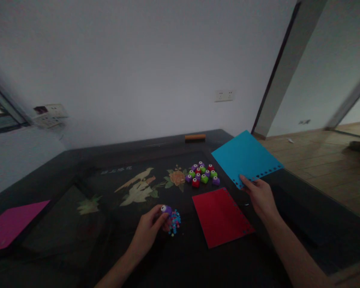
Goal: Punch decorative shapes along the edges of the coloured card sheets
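My left hand is closed around a purple craft punch with a white top. Right beside it on the dark table lies a small heap of blue and pink paper cutouts. Between thumb and fingers, my right hand pinches the near edge of a blue sheet of paper, which has a row of small punched holes along that edge. A red sheet, with holes down its right side, lies flat between my hands. Several purple, green and red craft punches stand clustered beyond the red sheet.
A pink sheet lies at the table's left side. Near the back edge rests an orange-brown bar-shaped object. The dark tabletop bears a bird-and-flower picture. Behind it rises a white wall with sockets.
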The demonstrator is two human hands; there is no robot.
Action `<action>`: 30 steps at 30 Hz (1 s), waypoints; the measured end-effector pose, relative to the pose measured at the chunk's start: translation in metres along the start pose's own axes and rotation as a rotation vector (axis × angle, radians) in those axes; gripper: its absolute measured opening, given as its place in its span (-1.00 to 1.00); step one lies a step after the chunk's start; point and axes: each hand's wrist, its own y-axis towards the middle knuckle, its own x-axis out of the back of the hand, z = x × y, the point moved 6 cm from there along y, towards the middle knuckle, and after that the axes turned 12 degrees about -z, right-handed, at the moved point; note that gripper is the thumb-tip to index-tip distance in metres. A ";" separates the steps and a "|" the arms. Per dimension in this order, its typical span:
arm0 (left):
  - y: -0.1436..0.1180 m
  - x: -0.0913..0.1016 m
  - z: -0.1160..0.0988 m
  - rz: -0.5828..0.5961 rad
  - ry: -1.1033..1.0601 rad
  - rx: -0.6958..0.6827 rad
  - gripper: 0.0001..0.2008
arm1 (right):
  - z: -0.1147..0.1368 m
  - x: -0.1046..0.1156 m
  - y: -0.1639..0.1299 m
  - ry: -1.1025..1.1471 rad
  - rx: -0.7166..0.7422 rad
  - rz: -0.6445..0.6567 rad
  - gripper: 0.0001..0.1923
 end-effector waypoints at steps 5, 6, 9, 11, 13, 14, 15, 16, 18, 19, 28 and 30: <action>0.008 -0.001 -0.007 -0.018 0.109 -0.039 -0.70 | 0.004 -0.004 -0.009 -0.019 0.000 0.020 -0.59; 0.011 -0.001 -0.009 -0.019 0.123 -0.047 -0.70 | 0.005 -0.005 -0.010 -0.035 0.007 0.031 -0.59; 0.026 -0.006 -0.017 -0.040 0.155 -0.095 -0.70 | 0.006 -0.007 -0.013 -0.056 0.018 0.054 -0.60; 0.039 -0.011 -0.026 -0.058 0.179 -0.147 -0.70 | 0.006 -0.007 -0.013 -0.038 0.021 0.047 -0.61; 0.051 -0.018 -0.036 -0.088 0.186 -0.192 -0.69 | 0.008 -0.006 -0.013 -0.014 0.029 0.036 -0.61; 0.057 -0.022 -0.040 -0.103 0.191 -0.213 -0.69 | 0.008 -0.006 -0.013 -0.005 0.033 0.036 -0.62; 0.063 -0.026 -0.045 -0.113 0.200 -0.235 -0.69 | 0.009 -0.006 -0.013 0.003 0.037 0.040 -0.63; 0.069 -0.030 -0.049 -0.122 0.213 -0.259 -0.69 | 0.010 -0.006 -0.014 0.008 0.038 0.046 -0.63; 0.083 -0.039 -0.053 -0.128 0.230 -0.297 -0.68 | 0.011 -0.007 -0.016 0.007 0.033 0.049 -0.64; 0.092 -0.043 -0.054 -0.132 0.235 -0.306 -0.68 | 0.012 -0.007 -0.017 0.002 0.030 0.050 -0.64; 0.168 -0.068 -0.037 -0.201 0.416 -0.328 -0.79 | 0.016 -0.011 -0.022 0.007 0.015 0.103 -0.67; 0.179 -0.071 -0.028 -0.219 0.463 -0.313 -0.82 | 0.017 -0.010 -0.021 0.010 0.019 0.099 -0.66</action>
